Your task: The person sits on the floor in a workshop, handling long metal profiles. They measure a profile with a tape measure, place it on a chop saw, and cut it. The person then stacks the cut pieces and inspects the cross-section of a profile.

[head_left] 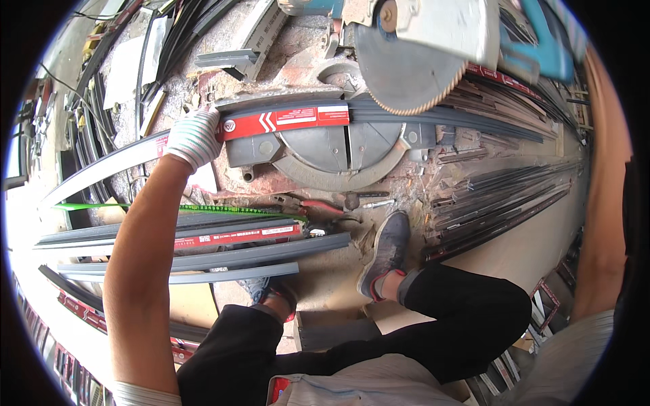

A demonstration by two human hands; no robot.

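My left hand [195, 137], in a white striped glove, is closed round a long profile strip [284, 120] with a red printed film. It presses the strip against the fence of a mitre saw [318, 152], left of the round table. Above the strip, the toothed saw blade [409, 71] hangs raised, partly under its guard. At the upper right edge my gloved right hand [572, 28] is at the teal saw handle [547, 51]; it appears closed on it, though the fingers are mostly hidden and blurred.
A green tape measure [169, 208] runs along the stacked grey profiles [257, 252] at left. Red-handled pliers [318, 206] lie before the saw, near my shoe [389, 250]. More dark strips [501, 203] are piled at right. Offcuts [227, 59] lie behind the saw.
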